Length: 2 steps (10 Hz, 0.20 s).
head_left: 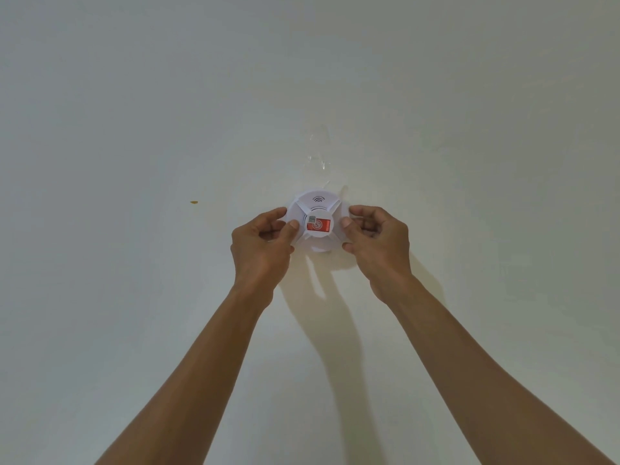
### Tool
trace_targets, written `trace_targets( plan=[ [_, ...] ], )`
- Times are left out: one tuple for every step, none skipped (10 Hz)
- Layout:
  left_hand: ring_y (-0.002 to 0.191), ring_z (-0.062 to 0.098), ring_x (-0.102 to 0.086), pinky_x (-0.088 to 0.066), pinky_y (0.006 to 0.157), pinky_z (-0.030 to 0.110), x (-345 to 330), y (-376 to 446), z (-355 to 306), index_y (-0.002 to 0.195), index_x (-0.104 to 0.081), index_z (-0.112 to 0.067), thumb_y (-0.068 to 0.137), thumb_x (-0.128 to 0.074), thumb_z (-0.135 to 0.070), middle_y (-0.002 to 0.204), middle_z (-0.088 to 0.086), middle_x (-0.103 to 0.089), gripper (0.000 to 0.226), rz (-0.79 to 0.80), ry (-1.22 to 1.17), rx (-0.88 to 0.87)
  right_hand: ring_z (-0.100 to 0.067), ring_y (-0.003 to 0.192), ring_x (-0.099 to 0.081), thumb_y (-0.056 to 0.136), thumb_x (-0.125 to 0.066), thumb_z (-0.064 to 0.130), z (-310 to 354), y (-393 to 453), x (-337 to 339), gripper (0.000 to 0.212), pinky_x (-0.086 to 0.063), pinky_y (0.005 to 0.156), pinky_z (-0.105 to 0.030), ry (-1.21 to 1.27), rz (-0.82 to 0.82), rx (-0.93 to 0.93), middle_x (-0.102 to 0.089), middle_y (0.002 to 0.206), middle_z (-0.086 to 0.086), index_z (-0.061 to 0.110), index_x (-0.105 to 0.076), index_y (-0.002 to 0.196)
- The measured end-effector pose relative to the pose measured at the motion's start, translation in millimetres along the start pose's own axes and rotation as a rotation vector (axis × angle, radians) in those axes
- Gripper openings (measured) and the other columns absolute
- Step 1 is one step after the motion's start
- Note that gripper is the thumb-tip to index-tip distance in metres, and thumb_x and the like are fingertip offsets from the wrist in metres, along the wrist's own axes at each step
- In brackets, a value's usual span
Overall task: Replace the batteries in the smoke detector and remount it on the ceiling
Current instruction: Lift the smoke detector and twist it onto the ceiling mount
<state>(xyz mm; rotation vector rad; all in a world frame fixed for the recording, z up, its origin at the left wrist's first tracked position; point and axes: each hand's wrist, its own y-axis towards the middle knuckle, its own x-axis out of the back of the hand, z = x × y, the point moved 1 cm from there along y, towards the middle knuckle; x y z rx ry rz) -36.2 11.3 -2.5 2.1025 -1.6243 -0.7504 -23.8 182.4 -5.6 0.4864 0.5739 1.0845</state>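
Detector (317, 223) sits against the ceiling (134, 129), left hand (265, 239) and right hand (379, 238) fingers curled gripping its sides; whether batteries are replaced cannot be told.

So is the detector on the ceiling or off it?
On or against it: the detector lies flat to the ceiling, with both hands gripping its sides. Whether it is locked, cannot tell.

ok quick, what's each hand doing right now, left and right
Left hand: fingers and thumb curled round the left edge of the smoke detector, gripping it.
Right hand: gripping the detector's right edge, thumb on its face.
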Motion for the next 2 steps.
trace_targets(
  plan=[
    [0.088, 0.019, -0.075, -0.063, 0.081, 0.042, 0.7, -2.5, 0.8, 0.118, -0.072, -0.02, 0.086, -0.079, -0.02, 0.093, 0.005, -0.075, 0.033, -0.003, 0.006, 0.008, -0.004, 0.07, -0.067, 0.086, -0.075, 0.021, -2.7, 0.1, 1.5, 0.018, -0.062, 0.078, -0.043, 0.0, -0.002, -0.004, -0.067, 0.08, 0.007, 0.025, -0.07, 0.103],
    [0.084, 0.013, -0.075, -0.063, 0.081, 0.043, 2.2, -3.7, 2.4, 0.118, -0.071, -0.022, 0.085, -0.079, -0.024, 0.092, 0.004, -0.076, 0.034, -0.007, 0.022, 0.007, 0.0, 0.063, -0.065, 0.085, -0.076, 0.025, -3.4, -2.1, 3.2, 0.017, -0.061, 0.079, -0.045, -0.011, 0.006, -0.015, -0.067, 0.073, 0.012, 0.028, -0.069, 0.101]
  ],
)
